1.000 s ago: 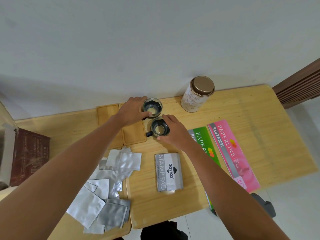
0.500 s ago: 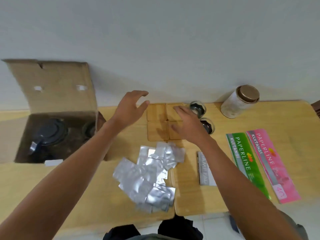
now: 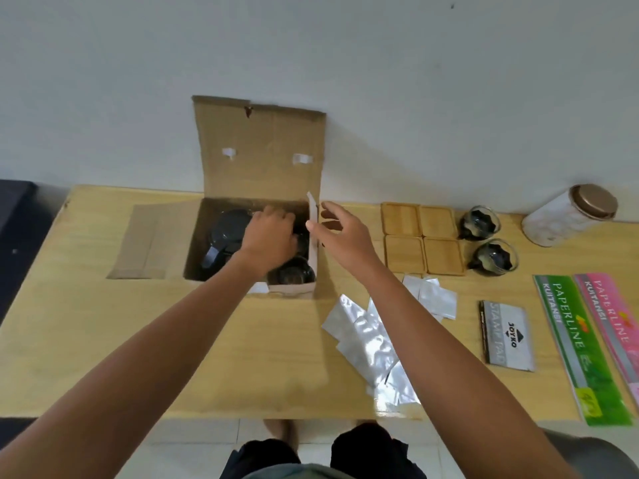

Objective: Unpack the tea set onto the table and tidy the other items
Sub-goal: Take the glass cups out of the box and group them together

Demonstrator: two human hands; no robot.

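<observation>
An open cardboard box (image 3: 262, 157) stands at the back of the wooden table (image 3: 103, 323). Inside it are a dark teapot (image 3: 226, 233) and a glass cup (image 3: 294, 273). My left hand (image 3: 273, 236) is down in the box beside the teapot, fingers curled over something I cannot make out. My right hand (image 3: 340, 233) hovers open at the box's right wall, fingers spread near a white divider (image 3: 313, 219). Two glass cups (image 3: 479, 223) (image 3: 494, 259) stand on the table to the right of several wooden coasters (image 3: 422, 238) laid in a square.
Silver foil sachets (image 3: 373, 340) lie scattered in front of the coasters. A grey stamp pad box (image 3: 508, 335), a green receipt book (image 3: 577, 344) and a pink one (image 3: 612, 323) lie on the right. A white jar with a brown lid (image 3: 567, 216) stands back right.
Both hands left the two glass cups beside the coasters and swung left to the box. My left hand went inside it; the view turned left with them.
</observation>
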